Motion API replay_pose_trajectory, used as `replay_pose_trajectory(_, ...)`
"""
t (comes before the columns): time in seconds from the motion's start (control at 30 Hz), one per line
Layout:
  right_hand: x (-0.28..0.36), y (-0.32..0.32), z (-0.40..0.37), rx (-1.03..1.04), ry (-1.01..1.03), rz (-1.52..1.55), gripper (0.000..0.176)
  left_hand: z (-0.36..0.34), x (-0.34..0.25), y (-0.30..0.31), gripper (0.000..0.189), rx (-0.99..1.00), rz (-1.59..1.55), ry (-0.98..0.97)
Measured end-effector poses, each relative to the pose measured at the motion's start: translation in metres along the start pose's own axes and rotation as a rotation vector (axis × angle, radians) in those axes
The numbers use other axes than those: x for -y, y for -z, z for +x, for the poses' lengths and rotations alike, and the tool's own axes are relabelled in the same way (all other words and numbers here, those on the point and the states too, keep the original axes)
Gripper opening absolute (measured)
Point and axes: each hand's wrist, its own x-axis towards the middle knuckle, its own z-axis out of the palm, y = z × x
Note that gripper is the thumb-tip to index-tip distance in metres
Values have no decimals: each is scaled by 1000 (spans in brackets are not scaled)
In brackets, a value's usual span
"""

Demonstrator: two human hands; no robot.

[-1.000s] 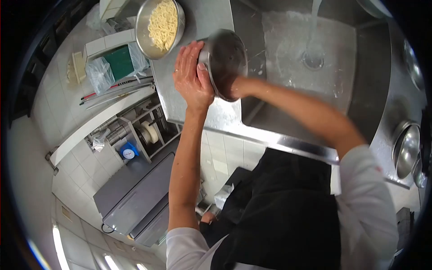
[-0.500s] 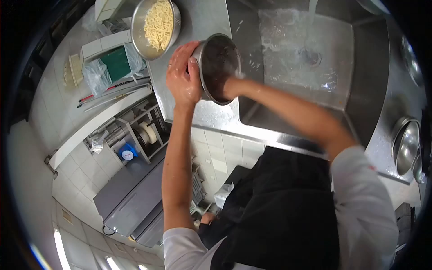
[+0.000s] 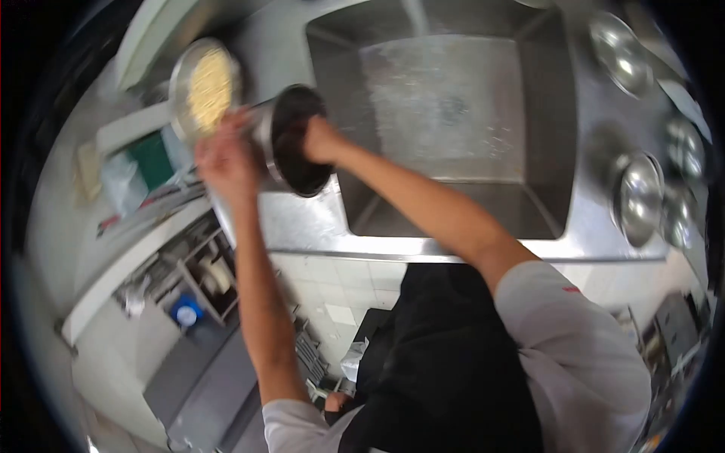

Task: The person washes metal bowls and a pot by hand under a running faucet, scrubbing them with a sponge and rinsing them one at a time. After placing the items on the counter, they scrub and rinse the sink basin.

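A deep steel pot (image 3: 261, 140) is tilted on the counter at the sink's left edge, its dark mouth facing right. My right hand (image 3: 321, 141) reaches into this mouth, and its fingers are hidden inside. Between the pot and a steel bowl (image 3: 180, 97) is my left hand (image 3: 226, 160), its fingers smeared by motion near the bowl's lower rim. Pale yellow noodles (image 3: 209, 89) fill much of that bowl.
To the right of the pot lies a deep steel sink (image 3: 550, 128) with a water stream (image 3: 417, 16) at its top. Several steel bowls, one of them nearest the sink (image 3: 639, 198), stand on the right counter. A blue dial scale (image 3: 186, 311) is at lower left.
My left hand has come off the pot's outer side and moved left toward the noodle bowl. My right hand stays in the pot. The whole view has shifted and turned slightly.
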Motion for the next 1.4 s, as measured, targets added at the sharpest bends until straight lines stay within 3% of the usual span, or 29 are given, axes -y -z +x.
replay_pose_trajectory(0.07, 24, 18, 4, -41, -65, 52, 34, -25, -6, -14, 37, -42, -42, -107)
replay_pose_trajectory(0.13, 17, -8, 9, 358, 130, -590, 34, -16, 1, -20, 37, -63, -24, -143)
replay_pose_trajectory(0.2, 2, -49, -27, 291, 282, -284, 31, -8, 5, -23, 37, -75, -30, -174)
replay_pose_trajectory(0.23, 12, -44, -34, 452, -26, 334, 31, 1, 4, -19, 39, 70, -65, -20)
replay_pose_trajectory(0.3, 19, -31, -60, 684, -379, 804, 29, 6, -5, -11, 42, 280, -27, 372)
replay_pose_trajectory(0.33, 7, -28, -68, 773, -375, 648, 28, 4, -9, -18, 42, 282, -14, 395)
replay_pose_trajectory(0.37, -43, -50, -86, 635, 223, 185, 24, 6, -12, -27, 41, 288, 156, 374)
replay_pose_trajectory(0.43, -48, -48, -98, 702, 684, -524, 27, 0, -20, -47, 40, 296, 327, 345)
replay_pose_trajectory(0.47, -5, -21, -98, 966, 547, -758, 35, -10, -21, -60, 38, 304, 270, 387)
replay_pose_trajectory(0.53, -30, -35, -99, 811, 390, -579, 35, 0, -13, -61, 36, 290, 213, 430)
replay_pose_trajectory(0.6, -49, -52, -101, 740, 549, -989, 35, -1, 10, -12, 32, -36, -183, 226)
replay_pose_trajectory(0.63, -28, -45, -99, 413, 584, -910, 33, -5, 3, 23, 34, 171, -295, 361)
replay_pose_trajectory(0.67, -21, -41, -89, 425, 607, -900, 33, -22, 3, 35, 34, 155, -276, 372)
replay_pose_trajectory(0.73, -21, -30, -66, 355, 723, -808, 33, -63, 7, 38, 39, 361, -181, 101)
replay_pose_trajectory(0.77, -17, -31, -56, 538, 588, -795, 35, -79, -1, 34, 40, 294, -48, 62)
replay_pose_trajectory(0.8, -7, -32, -62, 544, 571, -790, 35, -85, -6, 26, 40, 309, -55, 68)
replay_pose_trajectory(0.87, 7, -58, -77, 574, 149, -687, 36, -93, -6, 13, 37, 19, -105, 169)
replay_pose_trajectory(0.9, 7, -80, -83, 573, -1, -637, 37, -89, -5, 11, 36, -1, -90, 163)
replay_pose_trajectory(0.97, 14, -117, -109, -136, 226, -286, 37, -88, -6, 9, 36, -20, -105, 211)
replay_pose_trajectory(1.0, 30, -103, -102, 77, -89, 217, 35, -89, -7, 7, 36, -34, -125, 239)
replay_pose_trajectory(1.03, 38, -80, -93, 346, -100, -59, 33, -83, -3, 2, 36, -53, -94, 243)
replay_pose_trajectory(1.07, 48, -57, -83, 617, -33, -330, 32, -73, -7, 2, 36, -49, -100, 246)
replay_pose_trajectory(1.13, 3, -31, -72, 716, 488, -843, 34, -57, -19, 7, 38, 325, -32, 589)
replay_pose_trajectory(1.17, -8, -30, -59, 719, 480, -845, 34, -56, -16, 4, 41, 383, 41, 564)
replay_pose_trajectory(1.23, -22, -26, -27, 458, 886, -972, 30, -38, 3, -1, 41, 425, 57, 573)
replay_pose_trajectory(1.27, -28, -28, -31, 449, 881, -977, 30, -33, 9, -2, 42, 491, 78, 577)
replay_pose_trajectory(1.33, -35, -37, -22, 87, 887, -914, 30, -20, 0, 11, 44, 428, -65, 624)
replay_pose_trajectory(1.37, -34, -40, -16, 78, 902, -908, 30, -27, -1, 15, 45, 155, -90, 336)
replay_pose_trajectory(1.4, -26, -40, -16, 158, 720, -858, 30, -40, -4, 19, 45, -102, -117, 42)
